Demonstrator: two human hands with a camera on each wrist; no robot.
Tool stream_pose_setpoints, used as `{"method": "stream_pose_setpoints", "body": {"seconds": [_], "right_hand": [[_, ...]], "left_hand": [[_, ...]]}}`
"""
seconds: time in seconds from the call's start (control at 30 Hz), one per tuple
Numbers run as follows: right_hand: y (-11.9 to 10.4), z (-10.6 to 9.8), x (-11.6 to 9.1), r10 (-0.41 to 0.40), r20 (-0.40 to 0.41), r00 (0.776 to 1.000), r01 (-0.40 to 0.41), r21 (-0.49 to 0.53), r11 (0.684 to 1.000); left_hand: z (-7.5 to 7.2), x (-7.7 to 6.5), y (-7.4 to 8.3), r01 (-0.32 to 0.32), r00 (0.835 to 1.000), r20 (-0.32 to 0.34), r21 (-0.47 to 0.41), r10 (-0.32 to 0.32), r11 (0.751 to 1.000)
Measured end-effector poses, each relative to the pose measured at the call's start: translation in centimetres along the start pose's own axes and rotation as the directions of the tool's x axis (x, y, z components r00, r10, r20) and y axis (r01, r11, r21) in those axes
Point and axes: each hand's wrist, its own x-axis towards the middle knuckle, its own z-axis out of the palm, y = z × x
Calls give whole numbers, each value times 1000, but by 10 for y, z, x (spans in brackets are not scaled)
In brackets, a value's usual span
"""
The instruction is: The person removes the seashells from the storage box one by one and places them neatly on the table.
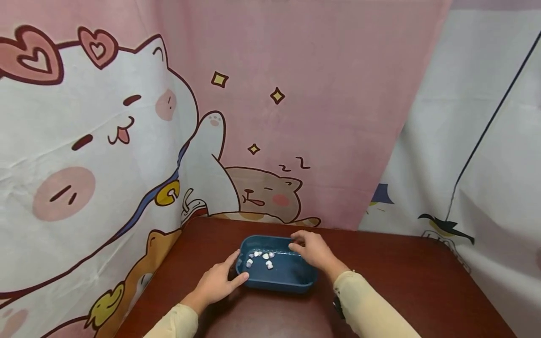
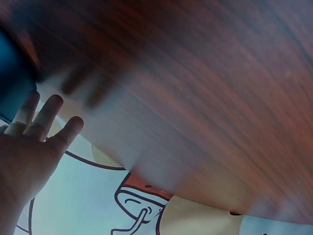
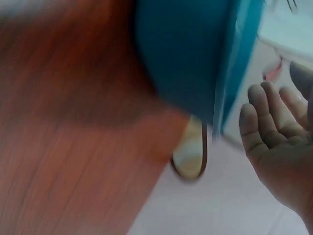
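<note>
A blue rectangular tub [image 1: 279,279] sits on the table with several small white and pale lilac pieces [image 1: 269,265] scattered over the left half of its floor. At the tub's left end is my left hand [image 1: 217,281], its thumb at the front left corner and its fingers stretched along the outer side. In the left wrist view those fingers [image 2: 48,115] are straight, right by the tub's wall. Over the back right rim hovers my right hand [image 1: 313,249], fingers loosely bent. The right wrist view shows its palm facing the tub, with nothing held.
The dark red-brown table [image 1: 401,281] extends on both sides of the tub. Behind it hangs a pink cloth [image 1: 321,117] printed with cartoon animals, and a white cloth [image 1: 498,141] hangs at the right. A dark band shows at my right cuff.
</note>
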Motion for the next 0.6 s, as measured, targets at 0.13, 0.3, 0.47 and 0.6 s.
{"method": "stream_pose_setpoints", "body": {"seconds": [0.13,0.3,0.47,0.6], "right_hand": [[-18,40,9,-19,152,988,31,-80,996],[-23,76,14,12,185,983,12,-128,992],[-25,91,19,-2,153,988,31,-186,982],[-28,97,23,-31,152,988,69,-250,966]], "left_hand": [[2,0,-3,-3,1000,9,-7,3,1000],[4,1,-4,-22,1000,7,-41,22,999],[5,1,-4,-5,1000,11,-57,5,998],[3,-1,-5,12,1000,11,-55,-12,998]]}}
